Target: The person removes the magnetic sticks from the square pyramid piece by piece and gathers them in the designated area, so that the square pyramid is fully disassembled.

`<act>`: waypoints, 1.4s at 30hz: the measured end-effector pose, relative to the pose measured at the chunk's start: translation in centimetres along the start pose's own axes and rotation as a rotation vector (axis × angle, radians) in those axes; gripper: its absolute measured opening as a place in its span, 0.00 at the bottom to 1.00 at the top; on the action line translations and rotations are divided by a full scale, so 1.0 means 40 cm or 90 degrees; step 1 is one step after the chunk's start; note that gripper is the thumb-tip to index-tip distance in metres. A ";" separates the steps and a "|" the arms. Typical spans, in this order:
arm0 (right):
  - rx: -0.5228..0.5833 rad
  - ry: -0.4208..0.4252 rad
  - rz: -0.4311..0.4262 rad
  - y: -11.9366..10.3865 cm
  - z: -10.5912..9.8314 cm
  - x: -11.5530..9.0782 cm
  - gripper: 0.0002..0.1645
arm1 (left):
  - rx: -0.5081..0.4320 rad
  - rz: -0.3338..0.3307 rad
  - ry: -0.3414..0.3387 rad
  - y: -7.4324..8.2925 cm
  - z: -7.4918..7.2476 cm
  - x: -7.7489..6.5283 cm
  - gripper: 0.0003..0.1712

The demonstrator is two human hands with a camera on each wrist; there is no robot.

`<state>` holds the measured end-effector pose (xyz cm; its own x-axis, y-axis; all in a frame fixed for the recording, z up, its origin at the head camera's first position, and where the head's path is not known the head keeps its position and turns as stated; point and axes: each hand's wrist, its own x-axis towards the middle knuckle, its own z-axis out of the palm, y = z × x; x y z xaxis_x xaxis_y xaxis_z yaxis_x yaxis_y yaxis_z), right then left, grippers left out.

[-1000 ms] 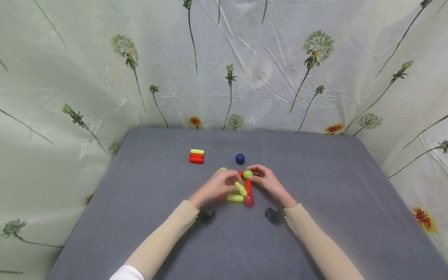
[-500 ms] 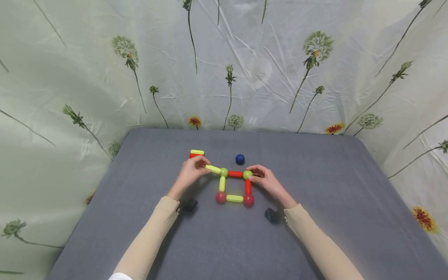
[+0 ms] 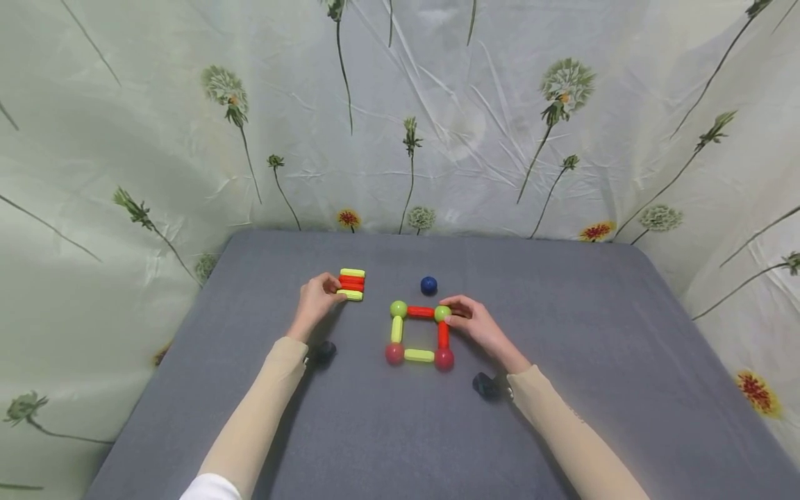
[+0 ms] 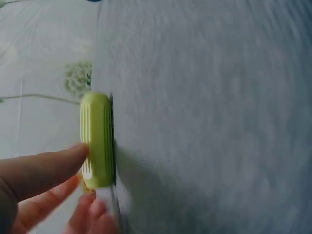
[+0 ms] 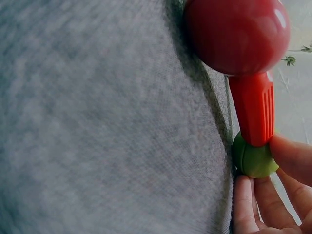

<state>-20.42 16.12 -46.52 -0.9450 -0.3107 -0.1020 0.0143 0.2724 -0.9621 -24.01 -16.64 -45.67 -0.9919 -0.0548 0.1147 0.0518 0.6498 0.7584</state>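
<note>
My left hand [image 3: 317, 300] is at the left ends of a row of short rods. In the left wrist view its thumb presses the side of a ribbed yellow-green rod [image 4: 96, 141], with the other fingers curled around the rod's near end. This rod lies at the front of the row, against the red rods [image 3: 351, 282]. My right hand [image 3: 473, 322] holds a green ball [image 5: 256, 158] between thumb and fingers. That ball is the far right corner of a square frame made of balls and rods. A red rod [image 5: 254, 109] joins it to a red ball [image 5: 239, 34] nearer the body.
Another yellow-green rod [image 3: 353, 272] tops the row at the back. A blue ball [image 3: 428, 285] lies alone behind the frame. The grey table [image 3: 400, 430] ends at a flowered curtain [image 3: 375, 139] at the back and sides.
My left hand has carried the yellow-green rod from over the frame leftward to the front of the red rods. My right hand has stayed on the green ball.
</note>
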 end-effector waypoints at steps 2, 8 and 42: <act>-0.003 0.001 0.001 0.001 0.000 -0.001 0.19 | -0.004 0.053 -0.005 0.004 0.007 0.001 0.12; -0.006 0.006 0.004 0.001 -0.003 -0.002 0.19 | -0.072 0.228 -0.279 0.073 0.041 -0.013 0.12; 0.000 0.001 0.003 0.004 0.001 0.003 0.19 | -0.100 0.090 -0.242 0.152 0.202 0.112 0.14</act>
<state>-20.50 16.09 -46.70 -0.9453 -0.3081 -0.1069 0.0196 0.2738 -0.9616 -29.06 -6.82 -45.73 -0.9445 0.3284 0.0029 0.1784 0.5055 0.8442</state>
